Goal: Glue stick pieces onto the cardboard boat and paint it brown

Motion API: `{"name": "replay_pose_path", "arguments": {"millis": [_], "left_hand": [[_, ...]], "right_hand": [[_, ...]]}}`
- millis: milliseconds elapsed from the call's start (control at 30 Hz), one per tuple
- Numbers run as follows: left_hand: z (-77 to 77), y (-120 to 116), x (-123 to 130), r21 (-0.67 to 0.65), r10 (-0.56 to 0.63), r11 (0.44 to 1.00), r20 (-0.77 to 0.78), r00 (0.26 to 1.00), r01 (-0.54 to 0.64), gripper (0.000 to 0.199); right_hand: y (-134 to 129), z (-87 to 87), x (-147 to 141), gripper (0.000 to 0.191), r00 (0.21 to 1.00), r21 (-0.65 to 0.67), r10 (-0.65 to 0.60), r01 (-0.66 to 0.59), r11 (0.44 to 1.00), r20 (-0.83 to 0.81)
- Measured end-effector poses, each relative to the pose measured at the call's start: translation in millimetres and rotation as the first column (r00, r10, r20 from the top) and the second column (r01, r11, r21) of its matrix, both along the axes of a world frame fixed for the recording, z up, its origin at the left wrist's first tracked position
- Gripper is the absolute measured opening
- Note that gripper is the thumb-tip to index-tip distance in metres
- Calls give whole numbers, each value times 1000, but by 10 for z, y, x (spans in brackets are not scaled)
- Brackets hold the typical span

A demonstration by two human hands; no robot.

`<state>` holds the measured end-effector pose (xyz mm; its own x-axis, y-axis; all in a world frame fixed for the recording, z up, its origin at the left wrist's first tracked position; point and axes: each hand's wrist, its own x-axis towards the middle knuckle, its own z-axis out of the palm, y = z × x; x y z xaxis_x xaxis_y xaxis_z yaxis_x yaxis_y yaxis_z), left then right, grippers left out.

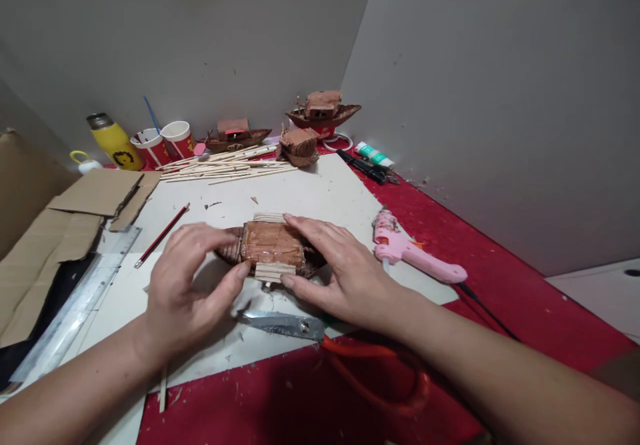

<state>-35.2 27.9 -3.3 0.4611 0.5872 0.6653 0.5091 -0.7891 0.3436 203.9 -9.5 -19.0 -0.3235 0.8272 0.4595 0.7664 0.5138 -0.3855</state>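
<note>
A brown model boat [273, 240] with a glossy cabin roof lies on the white board before me. Pale slatted strips stick out beyond the roof: one strip [270, 217] along the far edge, another strip [273, 271] along the near edge. My left hand [193, 278] curves round the boat's left end, its thumb at the near corner and the index finger across the tip. Round the right end is my right hand [345, 268], fingertips at the far side and thumb by the near strip. The boat hides part of the fingers' undersides.
Orange-handled scissors [305, 326] lie just in front of the boat. A pink glue gun [415, 255] with a cord rests at right. A pencil [163, 235], ruler [83, 305] and cardboard [95, 192] are at left. Behind are thin sticks [225, 165], finished boats [323, 108] and cups [177, 140].
</note>
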Motion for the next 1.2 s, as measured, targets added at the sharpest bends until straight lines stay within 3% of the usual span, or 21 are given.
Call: {"name": "replay_pose_path", "arguments": {"millis": [100, 200, 333, 567, 733, 1000, 1200], "left_hand": [[-31, -132, 19, 9, -139, 990, -149, 979, 142, 8], [-158, -200, 67, 50, -134, 988, -232, 963, 149, 5], [-273, -212, 123, 93, -79, 991, -209, 975, 100, 11], [-254, -232, 164, 122, -40, 991, -143, 989, 58, 2], [-262, -271, 197, 146, -46, 987, -108, 993, 61, 6], [-248, -370, 265, -77, -1, 997, 29, 1000, 3, 13], [-234, -442, 311, -362, 123, 929, 120, 985, -72, 11]], "right_hand": [[3, 8, 9, 68, 1000, -11, 5, -5, 1000, -14], [3, 18, 16, 73, 999, -15, 28, -28, 999, -24], [5, 33, 26, 80, 999, -16, 54, -54, 998, 3], [15, 9, 37, 74, 999, -19, 35, -36, 999, -24], [15, -18, 38, 69, 999, -22, 22, -23, 999, -43], [14, -26, 40, 70, 999, -11, 25, -25, 1000, -41], [21, -39, 34, 72, 999, -11, 20, -20, 1000, -49]]}}
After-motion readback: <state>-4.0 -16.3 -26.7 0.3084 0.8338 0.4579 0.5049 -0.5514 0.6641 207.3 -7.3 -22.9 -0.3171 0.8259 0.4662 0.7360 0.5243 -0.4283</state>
